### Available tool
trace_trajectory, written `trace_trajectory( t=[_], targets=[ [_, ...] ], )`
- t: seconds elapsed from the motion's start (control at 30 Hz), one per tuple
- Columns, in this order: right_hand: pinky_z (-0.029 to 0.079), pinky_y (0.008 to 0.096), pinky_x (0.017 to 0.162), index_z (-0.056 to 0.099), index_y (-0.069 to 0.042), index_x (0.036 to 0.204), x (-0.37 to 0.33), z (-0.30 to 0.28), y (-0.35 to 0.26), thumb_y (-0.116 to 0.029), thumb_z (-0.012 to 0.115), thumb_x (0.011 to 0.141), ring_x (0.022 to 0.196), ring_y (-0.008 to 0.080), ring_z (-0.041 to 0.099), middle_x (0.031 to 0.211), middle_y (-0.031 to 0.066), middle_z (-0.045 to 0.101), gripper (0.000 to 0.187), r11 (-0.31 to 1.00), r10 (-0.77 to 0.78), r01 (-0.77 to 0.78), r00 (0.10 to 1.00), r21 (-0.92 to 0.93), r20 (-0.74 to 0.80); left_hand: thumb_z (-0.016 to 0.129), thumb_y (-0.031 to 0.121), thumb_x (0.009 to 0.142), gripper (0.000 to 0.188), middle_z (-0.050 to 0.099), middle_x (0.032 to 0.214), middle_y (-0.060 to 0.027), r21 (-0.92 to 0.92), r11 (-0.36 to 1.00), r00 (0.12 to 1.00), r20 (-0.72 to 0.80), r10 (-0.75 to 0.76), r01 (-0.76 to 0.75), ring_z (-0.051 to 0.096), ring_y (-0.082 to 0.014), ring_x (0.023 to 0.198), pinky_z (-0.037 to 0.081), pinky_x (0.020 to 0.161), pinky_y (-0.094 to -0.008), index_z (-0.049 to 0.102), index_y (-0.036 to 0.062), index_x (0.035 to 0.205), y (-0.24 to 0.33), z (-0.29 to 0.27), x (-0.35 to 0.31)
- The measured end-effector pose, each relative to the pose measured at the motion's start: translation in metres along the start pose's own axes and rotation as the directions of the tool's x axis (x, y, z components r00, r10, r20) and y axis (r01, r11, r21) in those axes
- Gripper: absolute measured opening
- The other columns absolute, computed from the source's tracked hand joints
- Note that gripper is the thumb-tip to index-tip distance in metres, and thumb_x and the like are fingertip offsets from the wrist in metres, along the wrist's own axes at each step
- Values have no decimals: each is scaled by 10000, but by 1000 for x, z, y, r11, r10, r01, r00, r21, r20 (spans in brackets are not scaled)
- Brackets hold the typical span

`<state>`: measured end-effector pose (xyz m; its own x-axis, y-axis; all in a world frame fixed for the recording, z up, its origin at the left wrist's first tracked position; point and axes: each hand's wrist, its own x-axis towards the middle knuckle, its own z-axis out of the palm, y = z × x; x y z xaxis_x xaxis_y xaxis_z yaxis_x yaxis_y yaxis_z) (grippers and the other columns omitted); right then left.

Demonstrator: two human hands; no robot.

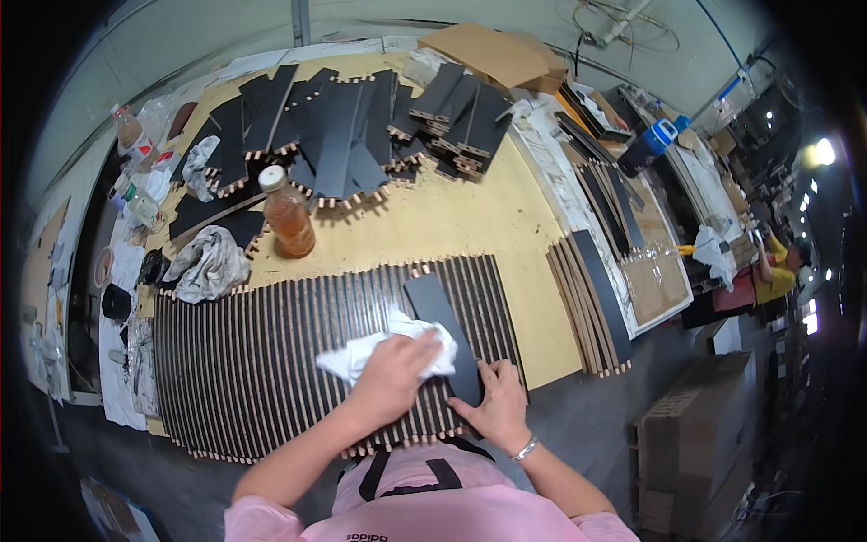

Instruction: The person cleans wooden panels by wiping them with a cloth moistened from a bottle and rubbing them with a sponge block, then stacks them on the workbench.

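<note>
white cloth [361, 352] is bunched under the left hand [393, 370], whose bent fingers press it against a dark slat [429, 298]; the right hand [497, 402] is closed on the slat's near end, thumb on one side and fingers on the other. that slat lies over a row of narrow dark strips [253, 361] packed side by side along the near edge of the table [442, 226]. if the cloth pushes harder than the right hand holds, the slat could skid, and the strips beneath might splay or slip off that edge; a loose cloth corner could also snag on a peg end. behind the row, left of the table's middle, stands a white-capped bottle [289, 221] holding amber liquid, which a swung slat could topple. by the left edge are clear plastic bottles [140, 206], their contents hard to make out. past the right edge, a blue-lidded tumbler [648, 149] hides whatever it holds, and an open cardboard box [616, 135] has something pale inside, too small to name.
</note>
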<state>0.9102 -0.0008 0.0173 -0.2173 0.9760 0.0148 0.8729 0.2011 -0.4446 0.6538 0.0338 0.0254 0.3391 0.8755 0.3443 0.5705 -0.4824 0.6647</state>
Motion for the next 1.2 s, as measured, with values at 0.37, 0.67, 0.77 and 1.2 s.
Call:
trace_trajectory(
  t=[0.37, 0.67, 0.77, 1.2],
  targets=[
    [522, 450, 889, 681, 65, 1412, -8, 6, 40, -359, 958, 776, 1071, 326, 613, 1115, 136, 582, 814, 990, 34, -22, 996, 137, -83, 743, -31, 759, 545, 755, 1367, -107, 283, 946, 969, 231, 93, -158, 649, -341, 1060, 488, 878, -490, 760, 20, 1302, 27, 69, 23],
    [503, 456, 900, 673, 48, 1414, -11, 7, 54, -358, 957, 778, 1123, 334, 599, 1153, 141, 567, 807, 984, 53, -45, 998, 175, -43, 698, -35, 786, 497, 783, 1246, -144, 327, 929, 975, 191, 115, -174, 662, -362, 1010, 503, 877, -510, 765, 15, 1276, 46, 100, 37],
    [500, 458, 893, 667, 37, 1419, -15, 3, 53, -360, 958, 781, 1126, 341, 600, 1158, 148, 566, 806, 986, 53, -46, 998, 158, -39, 638, -71, 820, 553, 797, 1187, -160, 418, 908, 974, 195, -112, 20, 662, -393, 1032, 508, 877, -492, 771, 78, 1335, 21, 90, 66],
    [517, 462, 892, 673, 25, 1404, -16, -2, 48, -338, 979, 749, 1064, 353, 600, 1147, 134, 555, 809, 988, 35, -17, 993, 154, -112, 651, -92, 841, 463, 813, 1247, -137, 432, 902, 996, -81, 47, -7, 667, -379, 1020, 524, 881, -504, 811, 29, 1257, -53, 59, 126]
  ],
)
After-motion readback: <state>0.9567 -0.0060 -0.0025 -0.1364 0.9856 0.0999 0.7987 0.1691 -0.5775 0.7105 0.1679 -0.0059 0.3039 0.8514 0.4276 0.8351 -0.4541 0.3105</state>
